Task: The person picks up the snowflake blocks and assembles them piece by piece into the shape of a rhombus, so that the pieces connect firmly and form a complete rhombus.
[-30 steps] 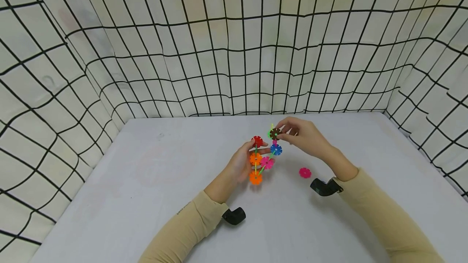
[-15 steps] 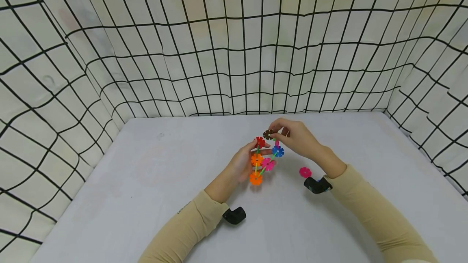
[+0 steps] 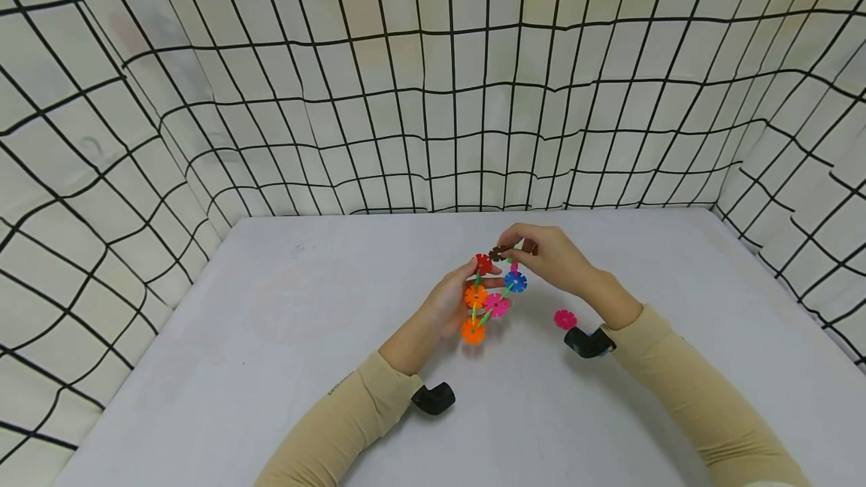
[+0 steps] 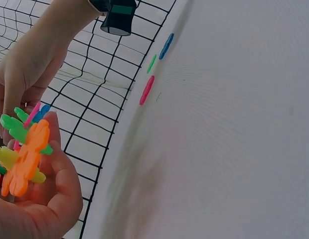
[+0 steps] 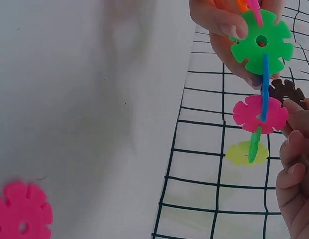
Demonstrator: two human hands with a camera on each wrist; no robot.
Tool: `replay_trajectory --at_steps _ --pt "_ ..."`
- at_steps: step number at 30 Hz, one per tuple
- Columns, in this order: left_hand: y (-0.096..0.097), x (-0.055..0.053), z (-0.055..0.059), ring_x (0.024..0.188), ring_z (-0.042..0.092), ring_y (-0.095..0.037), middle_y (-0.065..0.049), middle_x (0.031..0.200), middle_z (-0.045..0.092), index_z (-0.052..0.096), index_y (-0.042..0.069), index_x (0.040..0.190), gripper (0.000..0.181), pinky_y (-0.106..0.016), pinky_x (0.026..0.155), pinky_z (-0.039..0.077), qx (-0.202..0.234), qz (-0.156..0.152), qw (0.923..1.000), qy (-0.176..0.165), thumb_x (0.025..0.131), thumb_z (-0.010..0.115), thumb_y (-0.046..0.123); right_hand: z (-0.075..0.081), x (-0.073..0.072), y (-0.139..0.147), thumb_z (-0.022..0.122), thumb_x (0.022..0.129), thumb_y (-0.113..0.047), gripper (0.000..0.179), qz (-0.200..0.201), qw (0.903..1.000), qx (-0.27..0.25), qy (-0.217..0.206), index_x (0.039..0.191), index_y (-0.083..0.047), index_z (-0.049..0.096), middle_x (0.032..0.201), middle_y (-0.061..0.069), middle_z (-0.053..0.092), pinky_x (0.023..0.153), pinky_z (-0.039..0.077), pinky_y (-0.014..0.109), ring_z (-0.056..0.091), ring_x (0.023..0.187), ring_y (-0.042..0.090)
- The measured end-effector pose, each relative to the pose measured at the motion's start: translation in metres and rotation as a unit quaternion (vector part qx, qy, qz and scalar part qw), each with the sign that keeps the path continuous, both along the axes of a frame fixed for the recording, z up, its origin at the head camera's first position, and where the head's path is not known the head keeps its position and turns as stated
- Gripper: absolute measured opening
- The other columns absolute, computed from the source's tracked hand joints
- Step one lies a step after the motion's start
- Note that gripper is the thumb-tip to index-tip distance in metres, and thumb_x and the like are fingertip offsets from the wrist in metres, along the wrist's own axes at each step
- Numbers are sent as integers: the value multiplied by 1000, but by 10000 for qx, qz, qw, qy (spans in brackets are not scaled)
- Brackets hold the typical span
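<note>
My left hand (image 3: pixel 448 300) holds a chain of slotted plastic snowflake discs (image 3: pixel 476 297), linked edge to edge in red, orange, pink, blue and green. Its thumb is by the red disc (image 3: pixel 483 264) at one end. Between the thumb and fingertips of my right hand (image 3: pixel 551 258) is a brown snowflake disc (image 3: pixel 498 253), close beside the red one. The right wrist view shows the chain's green disc (image 5: pixel 261 42), pink disc (image 5: pixel 260 114) and yellow disc (image 5: pixel 246 153), with the brown disc (image 5: pixel 286 92) behind. Whether brown and red touch is unclear.
A loose pink disc (image 3: pixel 565 319) lies on the white table (image 3: pixel 271 367) below my right forearm. In the left wrist view a green disc (image 4: pixel 151 63) and a blue disc (image 4: pixel 166 46) lie near it. Black netting (image 3: pixel 433 111) over white walls encloses the table.
My right hand has moved left with the brown disc, bringing it from the chain's right side over to the red disc. The brown disc has tilted; the left hand has barely moved.
</note>
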State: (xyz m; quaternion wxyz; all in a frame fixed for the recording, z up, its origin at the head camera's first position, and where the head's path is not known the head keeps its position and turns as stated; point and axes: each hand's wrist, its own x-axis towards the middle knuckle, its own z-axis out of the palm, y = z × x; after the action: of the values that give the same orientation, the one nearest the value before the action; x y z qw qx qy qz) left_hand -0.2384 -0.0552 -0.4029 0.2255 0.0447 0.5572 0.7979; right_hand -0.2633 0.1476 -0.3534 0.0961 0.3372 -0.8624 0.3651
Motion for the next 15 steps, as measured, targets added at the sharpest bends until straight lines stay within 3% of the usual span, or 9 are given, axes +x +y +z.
replay_trajectory --at_steps 9,15 --pt "-1 0 0 93 74 -24 -8 107 69 62 6 114 40 -35 85 59 47 -314 9994 166 113 33 33 -2 -1 0 74 91 4 15 262 9995 -95 131 103 -6 76 97 3 76 59 46 25 53 65 15" --pt "-2 2 2 88 72 -18 -8 107 68 61 7 111 38 -29 77 60 -106 -332 9993 148 114 33 33 -1 -1 0 76 87 8 17 498 9973 -105 521 100 -3 77 94 4 76 62 51 25 58 66 13"
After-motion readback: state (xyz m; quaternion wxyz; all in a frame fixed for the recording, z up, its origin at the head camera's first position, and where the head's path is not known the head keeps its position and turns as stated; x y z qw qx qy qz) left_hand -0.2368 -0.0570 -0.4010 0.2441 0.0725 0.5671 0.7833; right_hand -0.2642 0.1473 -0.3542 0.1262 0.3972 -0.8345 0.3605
